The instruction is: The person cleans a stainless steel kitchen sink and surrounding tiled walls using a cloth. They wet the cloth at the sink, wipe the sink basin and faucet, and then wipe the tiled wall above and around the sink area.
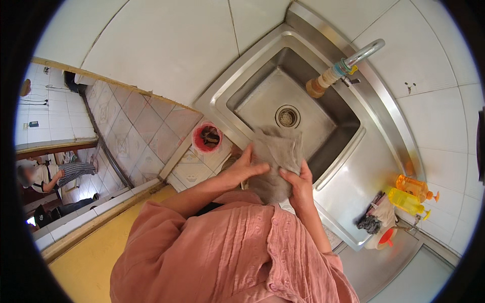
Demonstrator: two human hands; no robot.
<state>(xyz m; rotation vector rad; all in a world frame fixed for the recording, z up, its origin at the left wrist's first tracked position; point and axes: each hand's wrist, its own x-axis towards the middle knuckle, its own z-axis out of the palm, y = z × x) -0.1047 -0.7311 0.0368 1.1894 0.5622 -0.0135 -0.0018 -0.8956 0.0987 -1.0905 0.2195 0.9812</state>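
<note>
A grey-beige cloth (278, 155) is stretched between my two hands at the near edge of a stainless steel sink (265, 91). My left hand (248, 166) holds its left side, thumb on top. On the right side, my right hand (299, 181) grips the cloth with the thumb over it and fingers beneath, partly hidden. The cloth's upper end overhangs the basin, just below the drain strainer (287, 116). Its lower part hangs in front of the pink shirt. The faucet (341, 70), with a filter-like attachment on its spout, reaches over the basin; no water is visible.
Orange (413, 187) and yellow pump bottles (405, 200) lie or stand at the right, near a dark scouring pad (368, 224) and cloths. A red bin (207, 137) is on the floor at the sink's left. Two people are in the far left area beyond a tiled ledge.
</note>
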